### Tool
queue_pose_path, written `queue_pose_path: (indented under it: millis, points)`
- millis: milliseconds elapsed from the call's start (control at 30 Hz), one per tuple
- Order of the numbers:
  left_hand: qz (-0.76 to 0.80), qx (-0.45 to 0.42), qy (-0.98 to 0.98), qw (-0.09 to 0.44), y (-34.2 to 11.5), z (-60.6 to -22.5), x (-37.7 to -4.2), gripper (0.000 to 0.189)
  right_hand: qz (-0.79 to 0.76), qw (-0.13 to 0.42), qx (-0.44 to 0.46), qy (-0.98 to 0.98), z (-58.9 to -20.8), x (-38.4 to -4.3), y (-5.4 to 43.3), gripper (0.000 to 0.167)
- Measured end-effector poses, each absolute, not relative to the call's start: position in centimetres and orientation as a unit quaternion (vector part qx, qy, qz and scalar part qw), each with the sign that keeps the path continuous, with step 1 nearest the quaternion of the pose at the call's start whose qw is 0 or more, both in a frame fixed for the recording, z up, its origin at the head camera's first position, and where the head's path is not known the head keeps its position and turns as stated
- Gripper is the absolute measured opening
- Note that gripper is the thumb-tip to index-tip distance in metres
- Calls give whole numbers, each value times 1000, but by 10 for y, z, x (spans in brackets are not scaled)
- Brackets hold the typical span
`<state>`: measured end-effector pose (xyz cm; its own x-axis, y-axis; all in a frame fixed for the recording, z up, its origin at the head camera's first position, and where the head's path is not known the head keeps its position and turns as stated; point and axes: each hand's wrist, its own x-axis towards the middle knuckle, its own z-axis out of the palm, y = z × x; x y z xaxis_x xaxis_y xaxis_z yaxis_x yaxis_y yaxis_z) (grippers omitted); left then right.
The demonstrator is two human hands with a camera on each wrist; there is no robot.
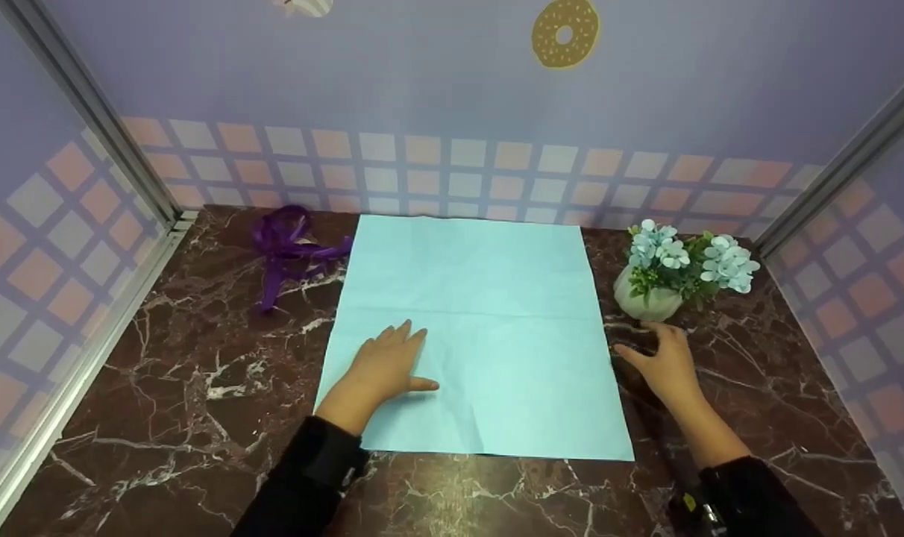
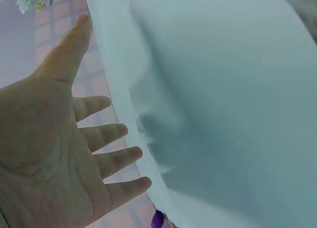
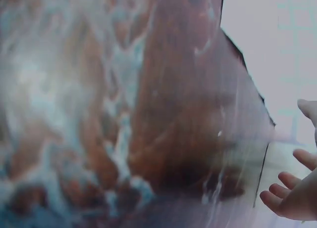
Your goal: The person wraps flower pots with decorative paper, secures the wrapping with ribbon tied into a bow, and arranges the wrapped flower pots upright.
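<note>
While the light-blue paper sheet (image 1: pixel 489 335) lies beneath the left hand (image 1: pixel 385 365), whose empty fingers spread wide, a sideways brush could skew it. Beside its edge, the right hand (image 1: pixel 668 365), thumb parted, holds nothing visible; pushing forward could tip the potted hydrangea (image 1: pixel 657 282) just beyond. Purple ribbon (image 1: pixel 273 272) lies ahead-left of the left hand.

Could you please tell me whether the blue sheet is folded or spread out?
Spread out: the sheet lies broad and nearly flat on the table, a faint crease across its middle.
</note>
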<state>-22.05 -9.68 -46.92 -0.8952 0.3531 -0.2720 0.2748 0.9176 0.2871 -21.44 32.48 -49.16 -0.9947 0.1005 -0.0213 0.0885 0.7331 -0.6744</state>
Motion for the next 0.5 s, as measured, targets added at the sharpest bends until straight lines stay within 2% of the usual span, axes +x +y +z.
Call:
queue_pose_path:
  millis: [200,333,500]
  points:
    - [114,191,958,180,-68,-470,-214,108,437,7,-106,-893,-494,-224,336,82]
    - [97,205,954,197,-55,-473,-211,115,451,35,-136,-882,-493,-230,340,88]
    - [88,202,949,227,-46,-474,-208,113,460,74,-135,-874,-493,-237,346,94]
